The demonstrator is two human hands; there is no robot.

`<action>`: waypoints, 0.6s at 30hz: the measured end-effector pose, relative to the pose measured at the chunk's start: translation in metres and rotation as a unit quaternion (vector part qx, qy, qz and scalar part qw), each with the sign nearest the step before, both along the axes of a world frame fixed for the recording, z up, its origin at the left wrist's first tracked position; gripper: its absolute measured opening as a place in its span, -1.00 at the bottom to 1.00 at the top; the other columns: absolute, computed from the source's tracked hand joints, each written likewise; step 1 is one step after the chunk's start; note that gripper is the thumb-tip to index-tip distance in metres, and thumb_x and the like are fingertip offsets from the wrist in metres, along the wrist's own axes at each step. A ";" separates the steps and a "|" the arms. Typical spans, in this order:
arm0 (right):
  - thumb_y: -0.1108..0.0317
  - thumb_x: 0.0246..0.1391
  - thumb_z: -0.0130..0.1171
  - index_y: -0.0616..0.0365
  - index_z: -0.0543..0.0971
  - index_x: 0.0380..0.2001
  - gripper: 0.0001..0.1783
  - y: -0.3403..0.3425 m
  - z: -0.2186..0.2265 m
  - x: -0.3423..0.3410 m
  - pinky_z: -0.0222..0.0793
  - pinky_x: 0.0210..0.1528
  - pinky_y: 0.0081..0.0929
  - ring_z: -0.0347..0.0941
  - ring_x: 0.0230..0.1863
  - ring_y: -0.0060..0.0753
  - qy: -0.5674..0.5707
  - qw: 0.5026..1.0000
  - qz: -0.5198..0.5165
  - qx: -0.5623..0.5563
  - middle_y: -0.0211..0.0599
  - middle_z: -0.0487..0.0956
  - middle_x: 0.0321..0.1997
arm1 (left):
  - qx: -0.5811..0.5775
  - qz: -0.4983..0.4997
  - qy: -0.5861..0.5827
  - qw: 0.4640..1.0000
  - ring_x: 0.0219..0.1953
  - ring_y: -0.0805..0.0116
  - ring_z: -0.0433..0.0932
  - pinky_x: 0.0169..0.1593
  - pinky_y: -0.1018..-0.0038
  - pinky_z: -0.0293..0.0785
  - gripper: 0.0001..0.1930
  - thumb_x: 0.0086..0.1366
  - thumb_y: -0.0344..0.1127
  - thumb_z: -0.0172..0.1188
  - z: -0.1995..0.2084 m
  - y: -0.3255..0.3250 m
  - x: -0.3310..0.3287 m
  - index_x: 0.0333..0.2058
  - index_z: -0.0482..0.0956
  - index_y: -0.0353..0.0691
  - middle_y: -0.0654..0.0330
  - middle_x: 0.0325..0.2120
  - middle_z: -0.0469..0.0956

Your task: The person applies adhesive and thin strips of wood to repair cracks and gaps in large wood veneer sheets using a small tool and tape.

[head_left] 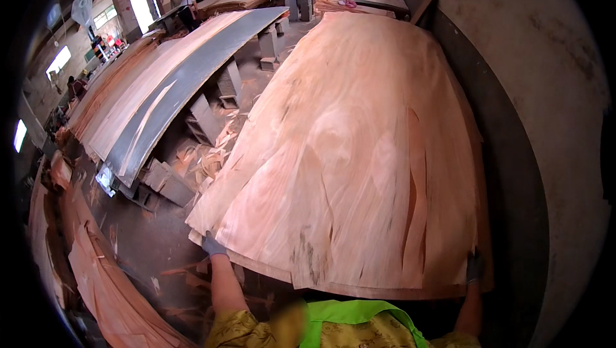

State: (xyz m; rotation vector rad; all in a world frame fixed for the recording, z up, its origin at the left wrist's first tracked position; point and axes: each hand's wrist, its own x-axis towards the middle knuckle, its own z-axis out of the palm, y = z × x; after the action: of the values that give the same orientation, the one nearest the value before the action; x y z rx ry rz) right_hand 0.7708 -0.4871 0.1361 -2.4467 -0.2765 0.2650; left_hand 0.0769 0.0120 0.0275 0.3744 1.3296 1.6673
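A large stack of thin wood veneer sheets [359,155] lies in front of me, its near edge toward my body. The top sheet is pinkish tan, with wavy grain, long splits and a darker reddish strip [416,207] on its right side. At the near left corner my left hand [214,245], in a grey glove, is closed on the sheet's edge. My right hand [474,268], in a dark glove, grips the edge at the near right corner. Shadow hides part of its fingers, and the fingers under the sheet are out of sight.
A long table with a dark top [192,82] bears more veneer on the left, propped on concrete blocks [204,120]. Veneer scraps [212,155] litter the floor between. Curled sheets [102,271] stand at lower left. A wall [513,130] runs along the right. A person [188,9] is far back.
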 end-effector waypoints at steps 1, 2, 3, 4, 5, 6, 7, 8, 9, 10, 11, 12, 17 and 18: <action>0.15 0.14 0.00 0.17 0.25 0.19 -0.42 0.012 0.013 0.004 0.21 0.12 -0.29 0.28 0.14 -0.12 0.029 1.000 -0.003 -0.006 -0.04 0.31 0.20 | 0.017 -0.009 0.019 1.000 -0.10 0.17 0.42 -0.04 0.31 0.37 -0.63 0.26 -0.32 -0.06 -0.003 0.007 0.005 -0.01 0.37 -0.40 0.07 -0.06 0.42; 0.14 0.14 0.00 0.17 0.25 0.19 -0.42 0.020 0.025 0.002 0.21 0.12 -0.29 0.27 0.14 -0.11 0.058 0.998 0.007 -0.004 -0.03 0.30 0.20 | 0.016 -0.016 0.036 0.999 -0.11 0.17 0.42 -0.04 0.31 0.37 -0.63 0.26 -0.31 -0.06 -0.004 0.011 0.009 -0.01 0.37 -0.41 0.07 -0.06 0.43; 0.12 0.15 -0.01 0.20 0.26 0.18 -0.41 0.025 0.033 -0.003 0.20 0.12 -0.27 0.26 0.16 -0.10 0.054 0.998 0.003 -0.034 -0.02 0.30 0.20 | 0.008 -0.019 0.051 0.998 -0.11 0.16 0.43 -0.04 0.32 0.37 -0.63 0.27 -0.30 -0.07 -0.005 0.013 0.009 -0.01 0.37 -0.41 0.07 -0.07 0.43; 0.09 0.15 -0.02 0.23 0.26 0.17 -0.40 0.033 0.042 -0.002 0.20 0.13 -0.26 0.24 0.17 -0.08 0.048 0.997 0.012 -0.056 -0.01 0.30 0.20 | -0.026 -0.005 0.047 0.999 -0.11 0.14 0.43 -0.02 0.30 0.38 -0.62 0.27 -0.29 -0.07 -0.004 0.016 0.011 0.00 0.36 -0.41 0.05 -0.05 0.42; 0.07 0.15 -0.02 0.26 0.27 0.15 -0.39 0.037 0.049 -0.002 0.20 0.14 -0.24 0.23 0.19 -0.06 0.047 0.996 0.022 -0.078 0.00 0.29 0.20 | 0.002 -0.016 0.015 1.000 -0.10 0.13 0.43 -0.01 0.29 0.38 -0.61 0.27 -0.29 -0.07 -0.006 0.014 0.014 0.00 0.36 -0.41 0.04 -0.05 0.41; 0.11 0.14 0.00 0.27 0.27 0.15 -0.40 0.042 0.054 0.004 0.19 0.14 -0.26 0.24 0.18 -0.07 0.047 0.998 0.001 -0.039 0.01 0.30 0.19 | 0.020 -0.008 -0.020 1.000 -0.09 0.12 0.43 0.00 0.28 0.38 -0.61 0.26 -0.29 -0.06 -0.006 0.013 0.021 0.01 0.36 -0.40 0.03 -0.04 0.41; 0.16 0.13 0.02 0.29 0.26 0.15 -0.40 0.036 0.053 -0.002 0.19 0.14 -0.29 0.25 0.17 -0.09 0.056 0.998 -0.022 0.001 0.02 0.31 0.18 | 0.048 -0.029 -0.059 0.997 -0.08 0.11 0.43 0.00 0.27 0.38 -0.61 0.26 -0.29 -0.06 -0.006 0.005 0.017 0.01 0.35 -0.40 0.02 -0.04 0.40; 0.21 0.12 0.05 0.30 0.25 0.15 -0.41 0.032 0.051 -0.003 0.19 0.13 -0.31 0.27 0.16 -0.10 0.066 0.996 -0.046 0.040 0.02 0.32 0.17 | 0.014 0.003 -0.063 0.998 -0.07 0.10 0.43 0.01 0.26 0.38 -0.61 0.26 -0.30 -0.06 -0.005 -0.003 0.014 0.02 0.35 -0.38 0.01 -0.04 0.40; 0.22 0.11 0.05 0.32 0.26 0.14 -0.42 0.022 0.045 -0.009 0.19 0.13 -0.31 0.27 0.16 -0.10 0.051 0.997 -0.049 0.020 0.03 0.33 0.16 | -0.011 0.012 -0.073 0.997 -0.06 0.09 0.42 0.02 0.25 0.38 -0.60 0.25 -0.30 -0.06 -0.005 -0.014 0.007 0.03 0.35 -0.37 0.01 -0.03 0.40; 0.23 0.11 0.06 0.34 0.27 0.13 -0.42 0.008 0.039 -0.017 0.19 0.13 -0.31 0.28 0.15 -0.11 0.036 0.998 -0.051 -0.001 0.03 0.35 0.15 | -0.028 0.023 -0.072 0.997 -0.05 0.08 0.42 0.03 0.24 0.38 -0.60 0.25 -0.30 -0.06 -0.005 -0.027 -0.001 0.03 0.34 -0.36 0.01 -0.03 0.39; 0.24 0.11 0.06 0.35 0.28 0.12 -0.43 -0.002 0.032 -0.022 0.19 0.13 -0.31 0.28 0.15 -0.11 0.036 0.997 -0.070 -0.022 0.03 0.36 0.14 | -0.019 0.008 -0.045 0.999 -0.06 0.09 0.42 0.00 0.22 0.39 -0.60 0.25 -0.28 -0.05 -0.006 -0.035 -0.007 0.04 0.34 -0.32 0.04 -0.05 0.40; 0.23 0.12 0.05 0.35 0.28 0.11 -0.44 -0.011 0.026 -0.025 0.19 0.14 -0.30 0.27 0.16 -0.11 0.040 0.998 -0.038 -0.035 0.03 0.35 0.14 | 0.000 -0.006 -0.008 1.000 -0.06 0.10 0.42 -0.02 0.21 0.40 -0.60 0.26 -0.25 -0.03 -0.007 -0.040 -0.014 0.04 0.34 -0.28 0.07 -0.06 0.42; 0.16 0.16 -0.01 0.36 0.30 0.10 -0.44 -0.013 0.021 -0.024 0.17 0.15 -0.32 0.24 0.19 -0.11 0.069 0.994 0.016 -0.085 0.01 0.33 0.17 | -0.056 0.018 0.017 0.998 -0.04 0.12 0.40 0.01 0.25 0.36 -0.60 0.24 -0.35 -0.06 -0.019 -0.016 -0.017 0.04 0.34 -0.37 0.04 -0.03 0.41; 0.14 0.16 -0.02 0.34 0.30 0.10 -0.44 -0.005 0.023 -0.022 0.18 0.14 -0.32 0.26 0.18 -0.10 0.054 0.997 0.004 -0.061 0.02 0.34 0.16 | -0.055 0.029 0.044 0.997 -0.05 0.14 0.41 0.01 0.27 0.36 -0.61 0.24 -0.36 -0.06 -0.021 -0.005 -0.012 0.03 0.34 -0.38 0.04 -0.04 0.41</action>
State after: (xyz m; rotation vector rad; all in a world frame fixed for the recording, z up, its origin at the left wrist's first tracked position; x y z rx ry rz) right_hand 0.7486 -0.4924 0.1588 -2.5402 -0.2297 0.4277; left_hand 0.0653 0.0068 0.0061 0.3495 1.5041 1.6327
